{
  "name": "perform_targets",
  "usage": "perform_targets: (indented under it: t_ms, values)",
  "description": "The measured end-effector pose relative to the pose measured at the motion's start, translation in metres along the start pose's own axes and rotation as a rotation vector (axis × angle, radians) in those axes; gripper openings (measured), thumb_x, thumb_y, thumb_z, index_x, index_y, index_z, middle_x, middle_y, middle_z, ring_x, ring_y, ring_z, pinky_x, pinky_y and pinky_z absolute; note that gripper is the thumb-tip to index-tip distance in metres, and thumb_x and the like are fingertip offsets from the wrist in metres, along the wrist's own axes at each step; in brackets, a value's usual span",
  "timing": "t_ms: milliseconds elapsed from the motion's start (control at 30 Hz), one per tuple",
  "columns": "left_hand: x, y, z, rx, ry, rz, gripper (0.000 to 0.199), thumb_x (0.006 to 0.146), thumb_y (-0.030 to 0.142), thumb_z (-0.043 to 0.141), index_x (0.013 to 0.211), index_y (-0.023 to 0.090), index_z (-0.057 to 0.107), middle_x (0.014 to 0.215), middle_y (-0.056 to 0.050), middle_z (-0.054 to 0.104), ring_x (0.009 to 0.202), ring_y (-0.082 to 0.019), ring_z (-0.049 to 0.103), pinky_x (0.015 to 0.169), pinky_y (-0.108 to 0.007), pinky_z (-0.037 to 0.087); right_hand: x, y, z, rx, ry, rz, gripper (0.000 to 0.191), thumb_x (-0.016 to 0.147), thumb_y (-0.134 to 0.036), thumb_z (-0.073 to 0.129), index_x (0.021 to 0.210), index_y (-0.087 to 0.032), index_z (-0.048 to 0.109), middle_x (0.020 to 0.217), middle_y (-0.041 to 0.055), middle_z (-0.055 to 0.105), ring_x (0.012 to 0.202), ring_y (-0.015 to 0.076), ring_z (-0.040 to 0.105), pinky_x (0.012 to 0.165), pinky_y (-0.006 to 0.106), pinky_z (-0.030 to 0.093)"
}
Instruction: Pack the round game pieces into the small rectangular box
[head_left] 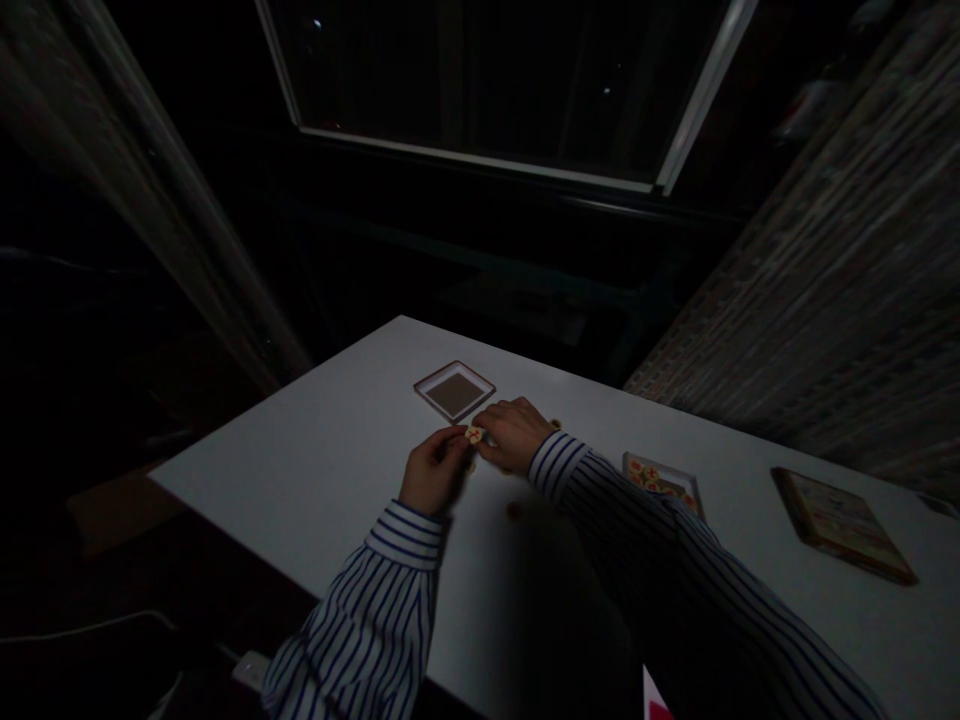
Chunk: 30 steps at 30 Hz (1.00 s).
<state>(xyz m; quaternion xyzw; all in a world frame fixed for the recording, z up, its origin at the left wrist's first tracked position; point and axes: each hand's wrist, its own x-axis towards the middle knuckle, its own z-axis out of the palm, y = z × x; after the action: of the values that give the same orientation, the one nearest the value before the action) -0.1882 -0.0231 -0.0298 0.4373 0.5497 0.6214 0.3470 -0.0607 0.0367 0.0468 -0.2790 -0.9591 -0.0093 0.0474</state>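
Between my two hands is a round, light wooden piece with a red mark (474,434), held at the fingertips. My right hand (514,434) has its fingers closed around the right side of this piece. My left hand (433,470) is closed in a pinch at its left; what those fingers grip, if anything, is too dark and small to name. Another round piece (471,467) shows partly beside the left fingers. One more piece (556,425) lies behind the right wrist, and a dark round one (514,510) rests on the white table (330,430) nearer to me.
A shallow open tray (454,390) sits just beyond my hands. Right of my right forearm, a box (699,492) holds several round pieces with red marks. Farther right lies a flat picture-covered box (847,522). Strand curtains (817,270) hang at the table's far right.
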Motion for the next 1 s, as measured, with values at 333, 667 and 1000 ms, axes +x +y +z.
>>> perform_targets:
  t_ms: [333, 667, 1000]
  values:
    - [-0.003, 0.008, 0.003, 0.019, -0.040, 0.026, 0.036, 0.065, 0.038, 0.059, 0.090, 0.012, 0.059, 0.087, -0.009, 0.066, 0.080, -0.019, 0.060, 0.076, -0.034, 0.047, -0.010, 0.002, -0.004, -0.006, 0.060, -0.022, 0.027, 0.080, -0.035, 0.039, 0.093, -0.017, 0.053, 0.091, 0.0066, 0.060, 0.088, 0.0199, 0.050, 0.074, 0.034, 0.030]
    - [-0.008, 0.018, 0.011, -0.021, -0.064, -0.027, 0.037, 0.063, 0.039, 0.061, 0.088, 0.012, 0.059, 0.087, -0.009, 0.066, 0.077, -0.019, 0.061, 0.070, -0.032, 0.048, -0.023, 0.004, -0.009, 0.005, 0.063, 0.005, 0.028, 0.080, -0.035, 0.040, 0.095, -0.017, 0.054, 0.091, 0.0074, 0.059, 0.089, 0.0199, 0.049, 0.076, 0.033, 0.029]
    - [-0.009, 0.024, 0.015, -0.036, -0.069, -0.022, 0.040, 0.062, 0.041, 0.062, 0.088, 0.012, 0.059, 0.088, -0.010, 0.066, 0.079, -0.020, 0.061, 0.073, -0.034, 0.048, -0.033, 0.009, -0.013, 0.019, 0.081, 0.022, 0.030, 0.079, -0.036, 0.043, 0.100, -0.017, 0.052, 0.093, 0.0072, 0.059, 0.090, 0.0193, 0.049, 0.076, 0.033, 0.028]
